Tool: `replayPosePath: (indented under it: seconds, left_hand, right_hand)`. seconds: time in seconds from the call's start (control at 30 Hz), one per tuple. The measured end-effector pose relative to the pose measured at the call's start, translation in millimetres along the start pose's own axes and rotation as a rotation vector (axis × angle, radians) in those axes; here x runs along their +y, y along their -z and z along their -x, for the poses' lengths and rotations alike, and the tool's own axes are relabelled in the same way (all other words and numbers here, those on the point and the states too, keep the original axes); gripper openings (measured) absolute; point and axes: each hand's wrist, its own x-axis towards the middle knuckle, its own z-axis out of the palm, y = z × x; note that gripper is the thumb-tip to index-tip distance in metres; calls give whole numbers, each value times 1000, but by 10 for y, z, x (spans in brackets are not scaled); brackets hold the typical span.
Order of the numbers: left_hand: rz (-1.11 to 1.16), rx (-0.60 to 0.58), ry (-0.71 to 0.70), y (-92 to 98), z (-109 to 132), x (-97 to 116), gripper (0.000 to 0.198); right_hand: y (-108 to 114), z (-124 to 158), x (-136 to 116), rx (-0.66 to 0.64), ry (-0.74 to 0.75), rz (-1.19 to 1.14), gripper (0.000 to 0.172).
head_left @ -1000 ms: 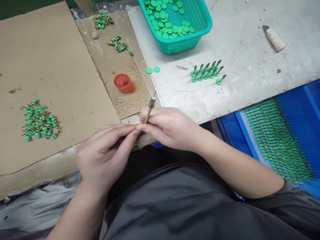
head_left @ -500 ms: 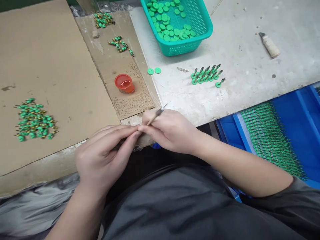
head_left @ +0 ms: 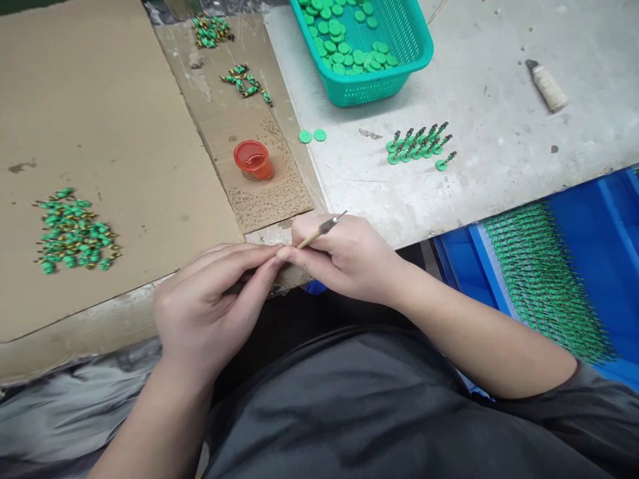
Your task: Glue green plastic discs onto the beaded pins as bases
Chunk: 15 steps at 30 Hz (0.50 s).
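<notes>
Wooden and thin, the paintbrush (head_left: 319,231) sits pinched in the fingers of the right hand (head_left: 344,256), its long axis running from the fingertips up and to the right, with the metal ferrule and tip away from the body. The left hand (head_left: 210,309) is curled nearly closed, its thumb and forefinger meeting the right hand's fingertips at the near edge of the surface (head_left: 449,186); whatever small piece it may be pinching is hidden, so its hold cannot be told. Both hands touch at that point, just in front of the person's dark shirt.

Ahead of the hands and slightly left, the orange paint cup (head_left: 253,159) stands on a speckled cardboard sheet (head_left: 269,193); the right hand is the nearer one. Further right a cluster of green pegs on round bases (head_left: 419,144) stands upright, with a teal basket of green discs (head_left: 364,50) beyond. A heap of green-and-yellow painted pieces (head_left: 74,229) lies well off to the left.
</notes>
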Motion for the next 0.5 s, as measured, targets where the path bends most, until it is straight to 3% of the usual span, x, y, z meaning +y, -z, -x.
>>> replayPosePath:
  seconds: [0.5]
  left_hand:
    - [-1, 11, -15, -8, 25, -39, 25]
  right_hand:
    - [-28, -6, -40, -93, 12, 104, 25]
